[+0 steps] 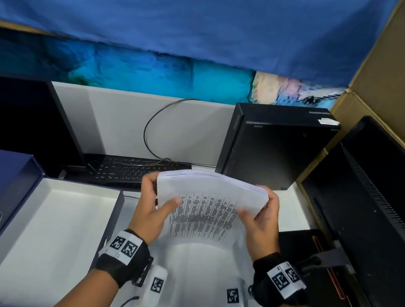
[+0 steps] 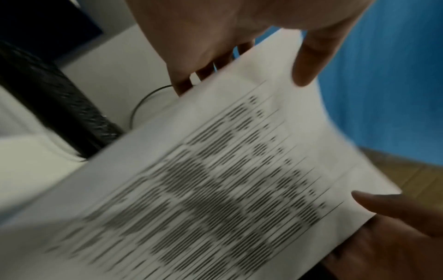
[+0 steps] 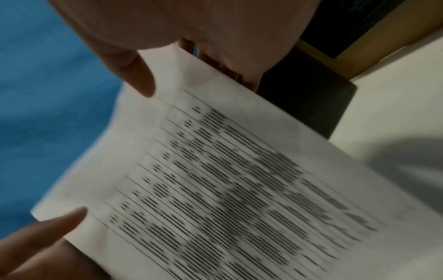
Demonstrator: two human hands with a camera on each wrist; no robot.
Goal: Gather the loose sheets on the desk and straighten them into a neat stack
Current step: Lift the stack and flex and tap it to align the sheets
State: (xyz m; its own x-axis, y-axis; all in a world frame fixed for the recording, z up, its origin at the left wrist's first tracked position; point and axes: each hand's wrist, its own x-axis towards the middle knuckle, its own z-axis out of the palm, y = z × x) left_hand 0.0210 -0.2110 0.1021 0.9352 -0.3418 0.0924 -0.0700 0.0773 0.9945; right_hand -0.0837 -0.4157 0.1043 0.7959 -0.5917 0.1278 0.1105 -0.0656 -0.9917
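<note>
the sheets (image 1: 209, 208) are being gripped upright over the desk (image 1: 301, 212) by the left hand (image 1: 152, 212) and right hand (image 1: 259, 222), thumbs in front; grips should be loosened while bottom edges are being tapped.

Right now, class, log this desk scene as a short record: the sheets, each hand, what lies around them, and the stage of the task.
sheets: stack of printed sheets, held up above the desk, top edges fanned unevenly
left hand: left hand grips the stack's left edge, thumb on the front
right hand: right hand grips the right edge
around: open box at left, keyboard behind, computer tower behind right
stage: gathered, not yet squared
</note>
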